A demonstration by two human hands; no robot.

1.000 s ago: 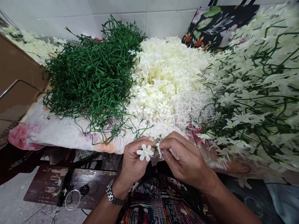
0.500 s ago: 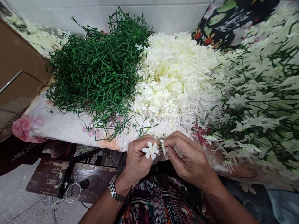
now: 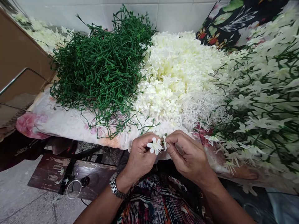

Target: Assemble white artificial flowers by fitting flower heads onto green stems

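Close to my body, at the cloth's front edge, my two hands meet. My left hand (image 3: pixel 143 154) is closed, with a white artificial flower (image 3: pixel 154 146) facing out by its thumb; the stem behind it is mostly hidden in the fingers. My right hand (image 3: pixel 187 154) pinches a second white flower (image 3: pixel 165 143), seen edge-on, between thumb and forefinger. A bit of green tip shows just above it. Beyond the hands lie a tangled heap of green plastic stems (image 3: pixel 100 68) and a heap of loose white blossoms (image 3: pixel 177 65).
Many white flowers on green stems (image 3: pixel 261 105) are piled at right. A floral cloth (image 3: pixel 70 127) covers the work surface. A cardboard box (image 3: pixel 21 53) stands at left. Below is a worn wooden bench (image 3: pixel 93 174) with a clear ring-shaped item (image 3: pixel 74 189).
The view has shifted slightly, moving the scene a little to the right. Both hands keep their pinch, and the two flowers stay close together between them.
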